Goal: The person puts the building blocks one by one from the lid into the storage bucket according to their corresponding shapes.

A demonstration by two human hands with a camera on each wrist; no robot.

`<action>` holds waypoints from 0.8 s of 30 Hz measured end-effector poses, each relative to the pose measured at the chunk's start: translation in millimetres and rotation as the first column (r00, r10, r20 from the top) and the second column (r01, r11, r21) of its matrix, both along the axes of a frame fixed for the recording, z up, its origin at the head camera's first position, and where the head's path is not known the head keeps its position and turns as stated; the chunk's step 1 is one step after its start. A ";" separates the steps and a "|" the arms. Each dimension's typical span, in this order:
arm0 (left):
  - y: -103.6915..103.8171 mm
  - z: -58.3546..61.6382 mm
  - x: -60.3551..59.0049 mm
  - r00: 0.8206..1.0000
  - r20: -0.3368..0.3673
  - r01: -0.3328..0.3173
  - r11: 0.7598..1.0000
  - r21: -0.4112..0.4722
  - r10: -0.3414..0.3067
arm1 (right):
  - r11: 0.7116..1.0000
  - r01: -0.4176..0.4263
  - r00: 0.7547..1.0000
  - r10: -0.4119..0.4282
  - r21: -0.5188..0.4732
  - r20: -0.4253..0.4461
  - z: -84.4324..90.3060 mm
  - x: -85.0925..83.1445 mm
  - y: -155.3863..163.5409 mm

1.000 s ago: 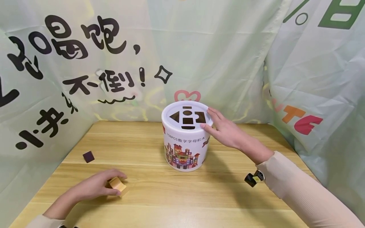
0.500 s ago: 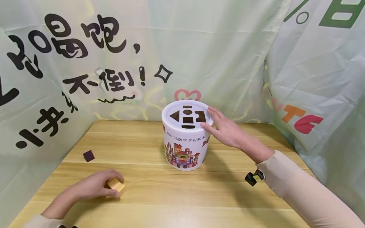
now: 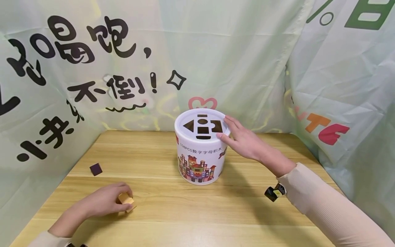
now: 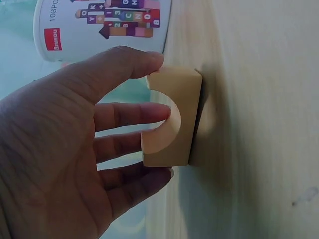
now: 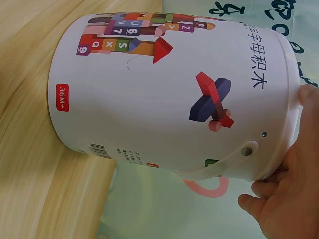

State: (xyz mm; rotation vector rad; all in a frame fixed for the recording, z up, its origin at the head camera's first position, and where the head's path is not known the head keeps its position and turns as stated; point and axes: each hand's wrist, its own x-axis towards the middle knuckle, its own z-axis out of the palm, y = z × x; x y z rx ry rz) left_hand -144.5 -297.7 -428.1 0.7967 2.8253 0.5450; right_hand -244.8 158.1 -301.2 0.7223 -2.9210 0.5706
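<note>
Wooden table (image 3: 185,212), curtained on three sides. White bucket (image 3: 200,154) stands centre, lidded; contents not visible through its shaped slots. My right hand (image 3: 243,140) rests flat-fingered on the lid rim. My left hand (image 3: 105,202) pinches an arch block (image 4: 172,117) against the tabletop, front left. Purple cube (image 3: 96,169) lies apart.

The white tub (image 5: 164,94) reads "36M+" in a red badge at left, with letter and number blocks printed along its top; its side reads "108PCS" in the head view.

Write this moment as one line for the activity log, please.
left hand: grips wooden arch block on table | right hand: rests on white block bucket's lid rim | purple cube: untouched
</note>
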 end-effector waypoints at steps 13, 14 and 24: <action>7.9 -7.3 -7.6 0.988 -0.140 0.071 0.997 -0.003 -0.071 | 1.000 -0.006 1.000 0.006 0.011 -0.001 0.0 -0.5 0.7; 8.9 -7.6 -8.1 0.987 -0.145 0.070 0.997 -0.011 -0.071 | 1.000 -0.005 1.000 0.005 0.010 0.000 0.1 -0.5 0.5; 16.0 -3.1 -10.4 0.993 -0.107 0.040 0.997 -0.061 -0.047 | 1.000 -0.005 1.000 0.005 0.003 -0.003 -0.6 -0.2 0.4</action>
